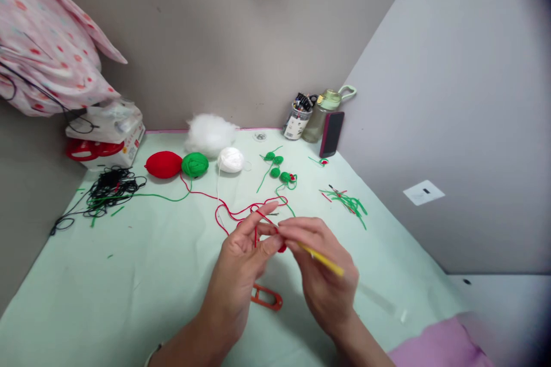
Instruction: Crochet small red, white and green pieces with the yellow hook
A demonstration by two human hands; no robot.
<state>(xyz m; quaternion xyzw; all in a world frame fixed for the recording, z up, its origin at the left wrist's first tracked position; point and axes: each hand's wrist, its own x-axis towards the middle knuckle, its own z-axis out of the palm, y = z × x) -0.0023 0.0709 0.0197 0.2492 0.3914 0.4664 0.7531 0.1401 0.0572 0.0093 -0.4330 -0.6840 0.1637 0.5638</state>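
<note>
Between thumb and fingers, my left hand (241, 266) pinches a small red crochet piece (282, 248), mostly hidden by the fingertips. Red yarn (263, 217) runs over its raised index finger. My right hand (325, 275) is closed round a crochet hook with a yellow handle (321, 259); the hook's tip meets the red piece and is hidden. The yarn trails back in loops to a red yarn ball (164, 165). Partly behind my left wrist lies an orange tool with an oblong opening (267, 298), flat on the table.
A green yarn ball (195, 165), white yarn ball (231, 160) and white stuffing (210, 135) stand at the back. Small green crocheted pieces (275, 172) lie centrally. Left is tangled black cord (112, 188); right, green scraps (350, 203), a pen cup (297, 120), bottle (317, 117) and phone (332, 134).
</note>
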